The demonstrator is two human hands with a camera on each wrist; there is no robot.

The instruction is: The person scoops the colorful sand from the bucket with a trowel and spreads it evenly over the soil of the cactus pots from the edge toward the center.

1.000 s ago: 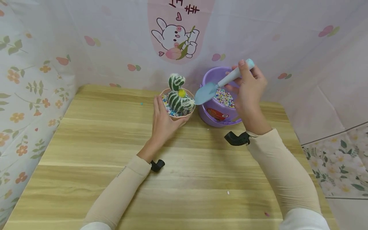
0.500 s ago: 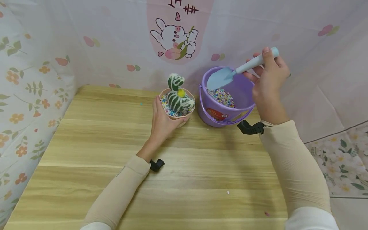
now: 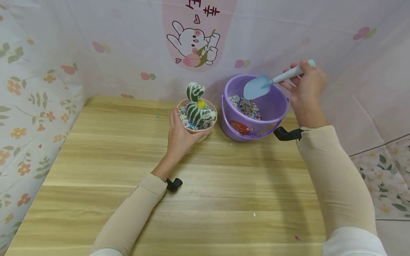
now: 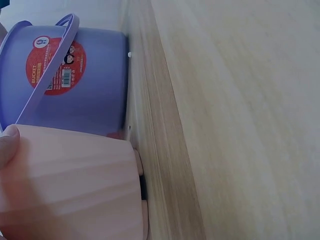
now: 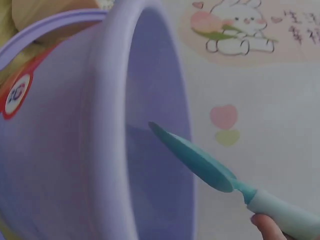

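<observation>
My right hand (image 3: 308, 92) grips the pale handle of a light blue trowel (image 3: 257, 87), whose blade hangs over the mouth of a purple bucket (image 3: 246, 124). Small multicoloured beads (image 3: 245, 107) lie in the bucket. In the right wrist view the trowel blade (image 5: 195, 159) tilts over the bucket's opening. My left hand (image 3: 180, 137) holds the side of a peach flowerpot (image 4: 75, 185), fingers on one side and thumb on the other. A green and white striped cactus (image 3: 198, 110) with a yellow ball stands in it, surrounded by beads (image 3: 189, 122).
Both containers stand near the back of a wooden table (image 3: 205, 206), close to a printed cloth (image 3: 128, 46). The bucket's handle (image 3: 250, 137) hangs down at its front. A few stray specks, such as a pink one (image 3: 298, 238), lie on the table.
My right hand has moved right with the trowel, taking its blade from the flowerpot's edge to over the bucket. My left hand has stayed on the flowerpot.
</observation>
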